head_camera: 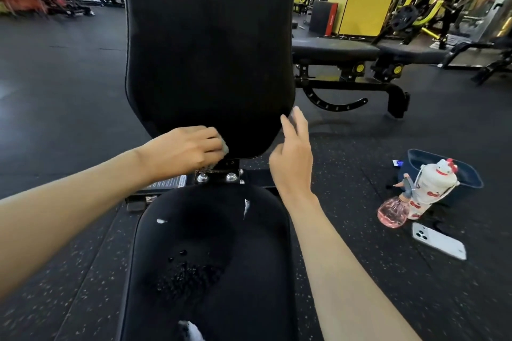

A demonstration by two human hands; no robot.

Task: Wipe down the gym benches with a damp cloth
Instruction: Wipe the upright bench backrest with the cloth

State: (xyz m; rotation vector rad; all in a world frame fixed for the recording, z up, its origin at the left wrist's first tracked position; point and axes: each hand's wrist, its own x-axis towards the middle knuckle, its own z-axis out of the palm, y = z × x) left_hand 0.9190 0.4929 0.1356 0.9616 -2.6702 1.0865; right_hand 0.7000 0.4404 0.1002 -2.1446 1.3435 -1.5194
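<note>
Room: a gym with yellow walls and weight machines along the far side.
Floor (69, 69): dark speckled rubber. It carries everything to the right of the surface.
Surface (210, 22): a black padded bench seen from its foot end.
Backrest (207, 91): raised steeply. Judged to be the part being wiped, with work now at its bottom edge.
Seat pad (249, 257): nearest the camera and not yet dry.
Far benches (335, 48): two flat ones behind, to the right; probably still to do.
Right grip (293, 155): fingers loose and spread, holding nothing, at the backrest's lower right corner. Contact is unclear; bracing there would steady the pad.
Left grip (182, 151): curled round the cloth at the backrest's lower edge.
Tray (471, 174): dark blue, on the floor.
Water bottle (432, 188): white, in front of the tray.
Phone (439, 243): flat on the floor, nearer than the water bottle.
Spray bottle (393, 212): pink, beside the water bottle.
Cloth (225, 149): pale, mostly hidden. Best drawn along the underside seam in overlapping passes.
Droplets (188, 271): beaded on the seat pad's near half; they need a finishing pass.
</note>
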